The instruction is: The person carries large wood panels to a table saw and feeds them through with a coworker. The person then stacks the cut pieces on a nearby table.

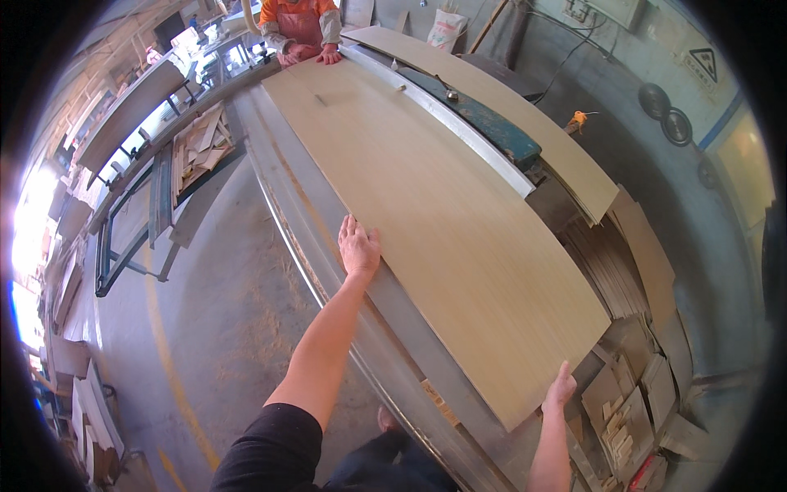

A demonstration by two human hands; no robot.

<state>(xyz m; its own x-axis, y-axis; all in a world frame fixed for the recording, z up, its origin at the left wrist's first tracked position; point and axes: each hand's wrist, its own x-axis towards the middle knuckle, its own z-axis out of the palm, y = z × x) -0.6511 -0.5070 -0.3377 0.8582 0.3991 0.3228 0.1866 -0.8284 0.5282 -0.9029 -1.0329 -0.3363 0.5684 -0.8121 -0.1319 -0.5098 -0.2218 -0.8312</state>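
Note:
A long, pale wood-grain panel (459,238) lies flat along a metal saw table (287,176), running away from me. Against its left long edge rests my left hand (359,248), fingers stretched forward and thumb apart. At the panel's near end my right hand (560,388) grips the edge, thumb raised along it and fingers partly hidden. A person (300,25) in orange and a red apron stands at the far end, with both hands by the panel. A silver fence (459,127) runs near its right long edge.
Beyond the fence lie a green machine beam (484,123) and another long pale board (549,131). Stacked boards and offcuts (623,410) crowd the near right. Left of the table, a metal frame (156,213) holds scrap wood (203,141). Sawdust marks the floor (221,328).

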